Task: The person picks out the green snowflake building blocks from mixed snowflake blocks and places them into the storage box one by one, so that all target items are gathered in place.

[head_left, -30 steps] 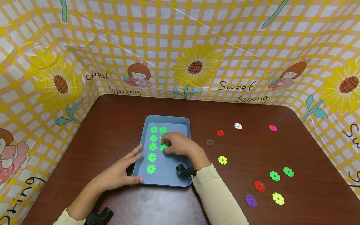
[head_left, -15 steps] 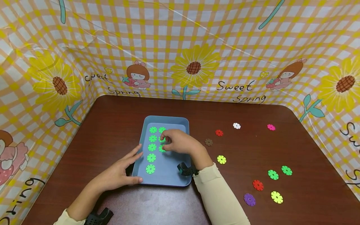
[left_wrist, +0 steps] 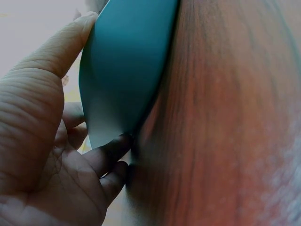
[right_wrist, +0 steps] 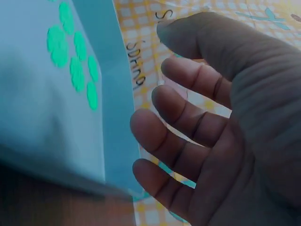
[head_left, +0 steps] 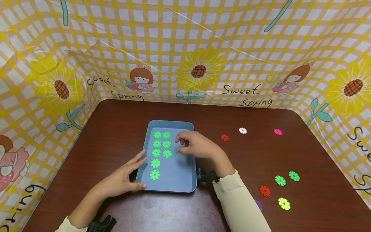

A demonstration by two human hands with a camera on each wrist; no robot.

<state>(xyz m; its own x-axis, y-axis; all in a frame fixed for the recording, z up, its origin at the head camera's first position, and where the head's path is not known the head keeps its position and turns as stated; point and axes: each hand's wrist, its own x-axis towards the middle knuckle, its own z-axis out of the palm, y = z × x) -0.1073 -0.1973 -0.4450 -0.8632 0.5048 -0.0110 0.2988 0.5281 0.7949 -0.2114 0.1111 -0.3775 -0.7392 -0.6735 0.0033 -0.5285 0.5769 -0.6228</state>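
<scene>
A blue-grey tray (head_left: 179, 174) lies on the table with green notched discs (head_left: 167, 153) set in two columns, the left column longer than the right. Against the tray's left side rests my left hand (head_left: 124, 177), fingers spread along the edge and thumb at the near corner. The left wrist view shows its thumb and fingers (left_wrist: 113, 150) touching the tray wall. Over the tray's right side hovers my right hand (head_left: 200, 145). Its fingers are loosely bent with a gap to the thumb, and the right wrist view shows nothing held.
Loose discs lie right of the tray: red (head_left: 224, 137), white (head_left: 242, 130) and pink (head_left: 278, 131) farther back. Nearer are two green discs (head_left: 280, 180), another red disc (head_left: 265, 191), a yellow disc (head_left: 284, 203) and a purple disc (head_left: 258, 205) partly behind my right sleeve. A checked cloth (head_left: 162, 38) surrounds the table.
My right hand has let go of a green disc in the right column and moved right, uncovering that column. My right arm now hides the brown disc and one yellow disc. The left hand stays put.
</scene>
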